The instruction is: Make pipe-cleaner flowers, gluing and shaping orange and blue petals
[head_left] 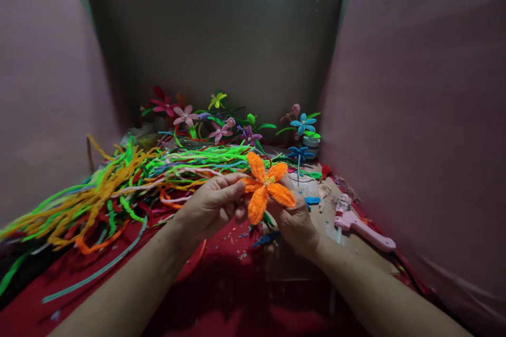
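A five-petaled orange flower [258, 207] is held up at the center of the work area, its open face and yellow-dotted middle turned toward the wearer, its petals splayed like a star. Its longest line runs from the near petal, slightly left of the center, up to the far-left petal; two more petals point right and one points left. The left hand [213, 201] pinches that left petal between thumb and closed fingers. The right hand [297, 224] sits against the flower's right side, its fingertips hidden behind the petals, so their grip cannot be told. A loose bundle of fuzzy stems [114, 184] crowds the left side, reaching close behind the left hand. A blue flower [300, 152] stands just beyond the right hand, while a pink glue gun [359, 226] lies to the right on cardboard [290, 268]. Pink panels close in at left [39, 89] and right, and a dark panel [213, 31] bounds the far side behind a row of finished-looking flowers [185, 115]. The freest room lies above the orange flower and on the near side, where red cloth [225, 253] spreads between the forearms.
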### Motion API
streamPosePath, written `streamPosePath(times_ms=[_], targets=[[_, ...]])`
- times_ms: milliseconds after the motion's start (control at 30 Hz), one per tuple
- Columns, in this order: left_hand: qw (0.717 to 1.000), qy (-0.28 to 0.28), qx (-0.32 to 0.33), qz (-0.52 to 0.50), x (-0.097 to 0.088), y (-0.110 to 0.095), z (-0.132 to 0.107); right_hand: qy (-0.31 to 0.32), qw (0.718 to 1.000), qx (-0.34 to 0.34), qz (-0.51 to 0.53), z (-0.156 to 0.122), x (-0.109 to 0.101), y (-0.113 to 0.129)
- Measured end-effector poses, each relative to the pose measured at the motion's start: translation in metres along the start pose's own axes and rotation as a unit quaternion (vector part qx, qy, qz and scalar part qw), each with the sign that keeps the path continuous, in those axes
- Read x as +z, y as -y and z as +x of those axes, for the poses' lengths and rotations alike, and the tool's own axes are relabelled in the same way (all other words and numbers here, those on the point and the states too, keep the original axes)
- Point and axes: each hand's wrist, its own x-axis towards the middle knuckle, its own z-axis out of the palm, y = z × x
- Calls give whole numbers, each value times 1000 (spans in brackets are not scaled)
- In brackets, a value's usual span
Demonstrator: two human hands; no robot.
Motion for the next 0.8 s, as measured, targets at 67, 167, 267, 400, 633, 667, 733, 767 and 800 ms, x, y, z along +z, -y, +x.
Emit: streamPosePath(times_ms=[67, 167, 267, 400, 633, 667, 733, 767, 800], targets=[[1000, -15, -2, 3, -2, -1, 1, -9, 999, -16, -29, 2, -1, 1], [998, 10, -56, 23, -6, -2, -1, -24, 996, -29, -79, 5, -3, 3], [992, 51, -74, 89, -3, 1, -4, -21, 992, -52, -115, 6, -4, 4], [984, 10, -24, 176, 13, 6, -7, -24, 989, -56, -132, 5, -4, 4], [970, -4, -6, 242, 23, 2, -8, -33, 989, -57, -135, 7, -3, 0], [968, 40, -45, 242, 18, -2, -7, -34, 988, -53, -138, 7, -4, 0], [952, 94, -126, 262, 3, -12, -5, -32, 988, -51, -141, 7, -4, 1], [948, 75, -132, 281, -5, -17, -4, -29, 988, -55, -142, 6, -5, 2], [948, 36, -116, 293, -12, -22, -2, -24, 988, -61, -142, 6, -5, 3]])
